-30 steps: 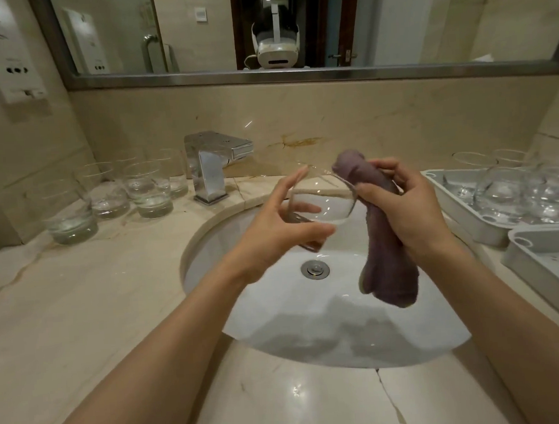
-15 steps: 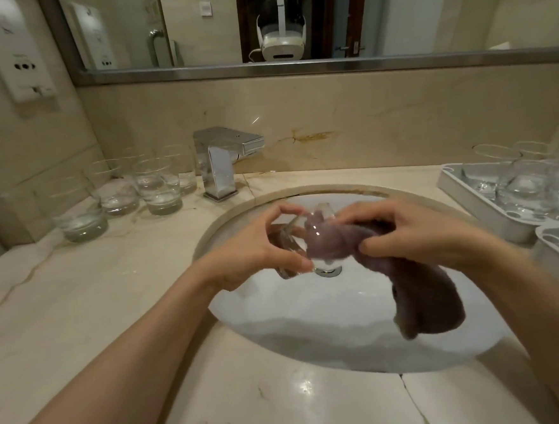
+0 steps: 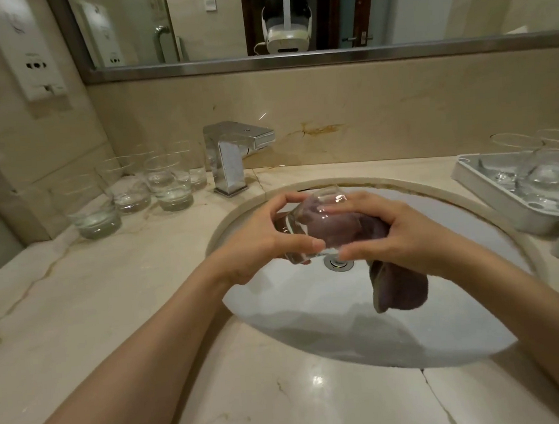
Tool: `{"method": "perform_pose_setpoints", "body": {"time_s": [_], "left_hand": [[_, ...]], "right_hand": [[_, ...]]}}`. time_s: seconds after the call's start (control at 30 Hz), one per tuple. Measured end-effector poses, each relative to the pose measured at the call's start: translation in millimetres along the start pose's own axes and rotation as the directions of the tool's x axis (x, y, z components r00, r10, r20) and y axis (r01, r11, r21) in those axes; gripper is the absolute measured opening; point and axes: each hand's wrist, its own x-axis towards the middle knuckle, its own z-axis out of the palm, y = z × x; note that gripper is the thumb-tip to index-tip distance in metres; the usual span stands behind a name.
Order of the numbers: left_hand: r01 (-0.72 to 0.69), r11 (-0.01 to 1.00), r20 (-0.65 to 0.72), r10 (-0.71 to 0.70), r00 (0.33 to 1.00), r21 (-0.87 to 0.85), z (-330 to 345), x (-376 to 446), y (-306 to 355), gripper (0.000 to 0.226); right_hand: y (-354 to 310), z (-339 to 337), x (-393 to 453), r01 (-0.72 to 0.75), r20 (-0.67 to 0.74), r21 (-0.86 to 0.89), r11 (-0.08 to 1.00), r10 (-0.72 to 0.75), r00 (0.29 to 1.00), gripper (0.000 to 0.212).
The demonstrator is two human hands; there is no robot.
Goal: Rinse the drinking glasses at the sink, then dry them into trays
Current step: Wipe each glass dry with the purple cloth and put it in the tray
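Drying step: the left hand point(image 3: 260, 236) grips a glass point(image 3: 309, 224) over the sink point(image 3: 311, 309); the right hand point(image 3: 402, 233) pinches a cloth point(image 3: 399, 289), seemingly stuffed inside. Next, to the tray point(image 3: 488, 190) right of it.

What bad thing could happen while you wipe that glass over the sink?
The glass is held on its side over the sink by the left hand, while the right hand pushes the purple cloth inside. If the glass is wet, it might slip from the grip and crack in the basin. Pushing too hard could also break it. The cloth's hanging end could dip into the sink and get wet.
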Motion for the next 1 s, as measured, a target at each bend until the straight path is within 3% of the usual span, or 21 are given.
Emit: {"method": "perform_pose_setpoints", "body": {"time_s": [0.13,0.3,0.4,0.47,0.53,0.6,0.73,0.83,0.93,1.0], "left_hand": [[-0.006,0.949,0.068,-0.017,0.998,0.317,6,-3,-5,0.065],[-0.175,0.753,0.097,0.148,0.984,0.634,6,-4,-9,0.077],[-0.147,0.852,0.132,0.093,0.987,0.502,5,-2,-6,0.082],[-0.011,0.958,0.178,-0.042,0.983,0.288,-5,-2,-3,0.084],[0.116,0.991,0.247,-0.130,0.960,0.069,-13,-4,-2,0.080],[0.127,0.991,0.244,-0.132,0.961,0.034,-11,-4,-5,0.072],[-0.016,0.938,0.134,-0.033,0.990,0.345,1,-5,-10,0.078],[-0.247,0.720,0.199,0.152,0.968,0.649,5,-10,-15,0.086],[-0.364,0.591,0.256,0.261,0.931,0.720,6,-8,-22,0.088],[-0.369,0.639,0.236,0.288,0.928,0.675,6,-5,-24,0.087]], "right_hand": [[7,19,-4,-0.129,0.211,0.054,0.990,0.115,0.971,0.040],[14,20,-3,-0.191,0.213,0.220,0.957,0.144,0.966,0.035],[14,22,-5,-0.130,0.156,0.156,0.979,0.106,0.982,0.035],[12,23,-7,-0.005,0.068,-0.034,0.999,0.007,0.998,0.042],[13,24,-7,0.167,0.069,-0.307,0.937,-0.153,0.986,0.047],[14,23,-7,0.202,0.070,-0.366,0.908,-0.190,0.979,0.051],[13,21,-6,-0.078,0.165,0.069,0.995,0.066,0.984,0.043],[17,20,-5,-0.188,0.285,0.233,0.954,0.118,0.951,0.031],[17,19,-6,-0.239,0.311,0.304,0.922,0.141,0.940,0.025],[20,21,-7,-0.204,0.244,0.275,0.939,0.137,0.960,0.026]]}}
